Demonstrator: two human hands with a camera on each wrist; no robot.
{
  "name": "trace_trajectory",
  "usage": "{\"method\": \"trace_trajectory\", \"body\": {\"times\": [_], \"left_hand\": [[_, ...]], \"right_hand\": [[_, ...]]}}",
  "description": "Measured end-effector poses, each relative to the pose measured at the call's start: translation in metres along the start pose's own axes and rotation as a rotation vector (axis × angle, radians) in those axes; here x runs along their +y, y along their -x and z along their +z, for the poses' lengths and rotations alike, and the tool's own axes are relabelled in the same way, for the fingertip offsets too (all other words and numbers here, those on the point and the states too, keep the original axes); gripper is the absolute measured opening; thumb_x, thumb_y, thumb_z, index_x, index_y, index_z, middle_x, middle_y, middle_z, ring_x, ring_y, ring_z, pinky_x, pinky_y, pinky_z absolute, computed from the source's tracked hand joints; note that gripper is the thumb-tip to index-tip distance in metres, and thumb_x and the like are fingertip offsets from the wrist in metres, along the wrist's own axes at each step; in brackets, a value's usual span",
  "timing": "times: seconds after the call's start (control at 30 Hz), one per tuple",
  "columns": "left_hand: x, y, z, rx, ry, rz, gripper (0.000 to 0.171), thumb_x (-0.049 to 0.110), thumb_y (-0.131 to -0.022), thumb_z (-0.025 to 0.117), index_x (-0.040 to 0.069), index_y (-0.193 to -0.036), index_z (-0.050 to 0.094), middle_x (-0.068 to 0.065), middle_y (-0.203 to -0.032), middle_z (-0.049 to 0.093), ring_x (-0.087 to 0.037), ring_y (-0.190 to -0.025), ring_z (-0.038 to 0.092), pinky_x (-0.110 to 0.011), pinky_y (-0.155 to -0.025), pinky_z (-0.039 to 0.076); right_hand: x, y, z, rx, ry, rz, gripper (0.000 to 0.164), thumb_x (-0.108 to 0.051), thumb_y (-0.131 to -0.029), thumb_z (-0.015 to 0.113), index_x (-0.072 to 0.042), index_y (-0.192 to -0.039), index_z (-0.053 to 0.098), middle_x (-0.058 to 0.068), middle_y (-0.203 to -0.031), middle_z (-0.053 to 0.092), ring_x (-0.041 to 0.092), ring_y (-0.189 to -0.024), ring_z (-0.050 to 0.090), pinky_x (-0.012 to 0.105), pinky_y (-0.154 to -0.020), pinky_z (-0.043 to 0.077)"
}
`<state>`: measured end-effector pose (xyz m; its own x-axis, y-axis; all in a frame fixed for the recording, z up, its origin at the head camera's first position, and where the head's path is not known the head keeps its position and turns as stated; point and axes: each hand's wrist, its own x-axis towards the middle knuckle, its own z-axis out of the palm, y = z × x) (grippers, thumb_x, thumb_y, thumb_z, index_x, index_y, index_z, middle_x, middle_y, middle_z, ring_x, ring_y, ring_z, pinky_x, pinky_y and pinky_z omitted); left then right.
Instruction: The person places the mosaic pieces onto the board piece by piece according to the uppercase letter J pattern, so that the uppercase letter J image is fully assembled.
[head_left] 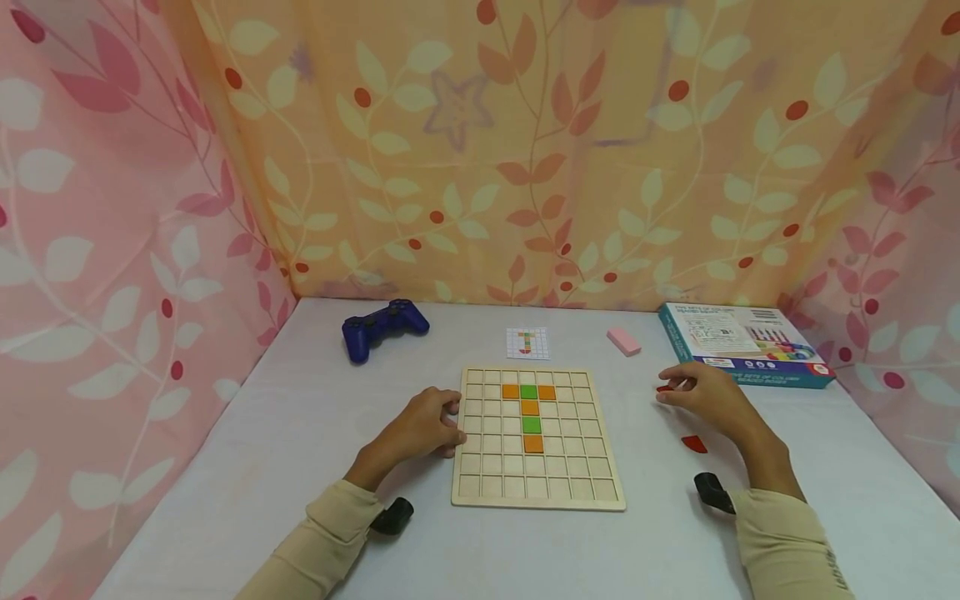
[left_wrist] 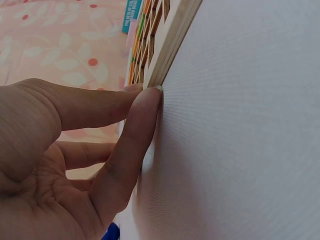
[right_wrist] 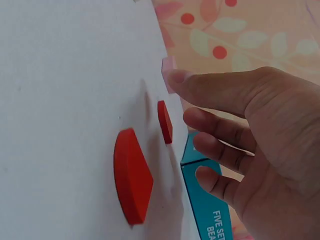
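Note:
My left hand (head_left: 427, 421) is at the left edge of a square wooden grid board (head_left: 487, 492), its fingertips at the rim. In the left wrist view, bent fingers (left_wrist: 132, 135) meet the board's side (left_wrist: 172, 47) low over the tabletop. Orange and green square tiles (head_left: 531, 408) form a T in the grid. My right hand (head_left: 701, 396) hovers at the right, thumb and fingers apart around a small red piece (right_wrist: 164, 122) that is on the table. Nearer the wrist lies a second red piece (head_left: 694, 444), shaped like a quarter disc.
Behind the board sits a small pattern card (head_left: 528, 343), with a pink eraser-like block (head_left: 624, 342) to its right. A blue game controller (head_left: 385, 328) is at the back left. A teal-edged box (head_left: 742, 342) lies back right, just beyond my right hand. Patterned cloth walls surround the table.

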<state>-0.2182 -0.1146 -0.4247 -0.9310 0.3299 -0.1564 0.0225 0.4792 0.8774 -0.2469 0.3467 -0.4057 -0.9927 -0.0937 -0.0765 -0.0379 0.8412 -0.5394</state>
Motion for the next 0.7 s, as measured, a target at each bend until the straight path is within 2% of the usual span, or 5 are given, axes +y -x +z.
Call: {"method": "trace_trajectory", "body": {"times": [0.13,0.27,0.53,0.7], "left_hand": [[0.000,0.000,0.000,0.001,-0.003,0.002,0.068,-0.007,-0.087,0.082,-0.011,-0.148,0.051,-0.014,-0.115,0.053,-0.015,-0.074,0.067,-0.030,-0.065,0.066],[0.000,0.000,0.000,0.001,-0.005,0.003,0.067,-0.006,-0.087,0.082,-0.011,-0.147,0.052,-0.014,-0.115,0.053,-0.015,-0.074,0.068,-0.030,-0.064,0.066],[0.000,0.000,0.001,0.000,-0.009,0.000,0.066,-0.007,-0.087,0.082,-0.010,-0.146,0.053,-0.014,-0.113,0.052,-0.015,-0.074,0.068,-0.030,-0.064,0.065],[0.000,0.000,0.001,0.003,-0.011,-0.004,0.067,-0.007,-0.087,0.082,-0.011,-0.147,0.052,-0.014,-0.114,0.052,-0.015,-0.074,0.068,-0.030,-0.064,0.065]], "right_hand": [[0.008,0.000,0.000,0.011,0.009,0.033,0.051,-0.032,-0.095,0.081,-0.002,-0.134,0.070,0.019,-0.114,0.068,0.034,-0.104,0.061,0.041,-0.083,0.062],[0.013,0.000,0.000,0.017,0.020,0.044,0.053,-0.032,-0.094,0.081,0.000,-0.134,0.069,0.021,-0.116,0.067,0.036,-0.106,0.060,0.050,-0.087,0.062],[0.017,-0.002,0.003,-0.026,0.012,0.084,0.063,-0.036,-0.093,0.081,0.001,-0.141,0.064,0.025,-0.126,0.064,0.043,-0.115,0.058,0.054,-0.091,0.061],[0.017,-0.005,0.007,-0.037,0.013,0.075,0.061,-0.038,-0.094,0.081,-0.002,-0.141,0.066,0.024,-0.126,0.064,0.042,-0.116,0.057,0.050,-0.088,0.062]]}}
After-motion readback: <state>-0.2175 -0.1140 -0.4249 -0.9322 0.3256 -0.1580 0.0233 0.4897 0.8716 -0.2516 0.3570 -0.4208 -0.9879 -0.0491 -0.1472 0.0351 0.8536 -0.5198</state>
